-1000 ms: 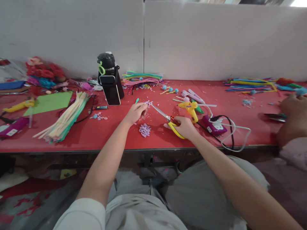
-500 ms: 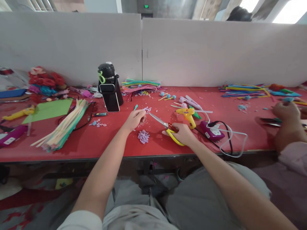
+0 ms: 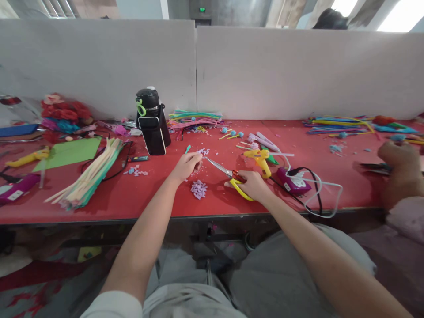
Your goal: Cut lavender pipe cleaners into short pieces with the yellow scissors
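Observation:
Over the middle of the red table, my left hand [image 3: 188, 166] has its fingers pinched together; what lies between them is too small to make out. A teal tip [image 3: 187, 149] shows just above that hand. My right hand [image 3: 251, 184] is closed round the yellow and red handles of a pair of scissors [image 3: 219, 167], whose blades point left toward the left fingertips. Below the blades rests a heap of short lilac pieces [image 3: 198, 189]. More lilac bits [image 3: 203, 151] are scattered behind the left fingers.
A yellow glue gun [image 3: 259, 160] and a purple power socket [image 3: 294, 181] with cables lie right of the scissors. On the left are a black bottle [image 3: 152, 119] and a bundle of pipe cleaners [image 3: 89, 176]. At far right is another person's hand [image 3: 394, 154].
My hands and the scissors stay almost in place. The whole view shifts very slightly. The other person's hand at the right moves a little.

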Demonstrator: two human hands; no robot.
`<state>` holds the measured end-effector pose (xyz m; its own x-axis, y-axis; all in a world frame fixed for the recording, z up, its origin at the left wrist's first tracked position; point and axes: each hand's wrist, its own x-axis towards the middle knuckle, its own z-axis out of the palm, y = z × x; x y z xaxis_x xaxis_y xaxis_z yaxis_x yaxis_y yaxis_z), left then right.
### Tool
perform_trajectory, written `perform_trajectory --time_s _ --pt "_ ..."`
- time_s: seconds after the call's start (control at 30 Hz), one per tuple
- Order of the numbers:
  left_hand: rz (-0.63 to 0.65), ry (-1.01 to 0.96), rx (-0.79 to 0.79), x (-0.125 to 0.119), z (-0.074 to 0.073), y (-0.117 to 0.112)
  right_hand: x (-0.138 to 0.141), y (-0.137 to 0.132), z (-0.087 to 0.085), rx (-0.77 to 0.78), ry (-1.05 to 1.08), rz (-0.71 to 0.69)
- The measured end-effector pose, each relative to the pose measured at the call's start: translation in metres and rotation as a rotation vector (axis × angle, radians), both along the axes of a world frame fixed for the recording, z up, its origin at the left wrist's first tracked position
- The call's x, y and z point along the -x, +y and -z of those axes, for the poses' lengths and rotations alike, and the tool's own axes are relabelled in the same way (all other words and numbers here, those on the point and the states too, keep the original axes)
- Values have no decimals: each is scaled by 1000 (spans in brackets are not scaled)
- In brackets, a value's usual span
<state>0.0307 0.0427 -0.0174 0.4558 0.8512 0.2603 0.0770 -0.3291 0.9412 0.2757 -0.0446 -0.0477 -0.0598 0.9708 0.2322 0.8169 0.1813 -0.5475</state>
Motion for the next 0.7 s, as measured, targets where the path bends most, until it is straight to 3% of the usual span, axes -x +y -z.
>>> perform_trajectory --time_s 0.7 --pt "-6 -24 45 3 1 0 -1 0 2 -1 14 -1"
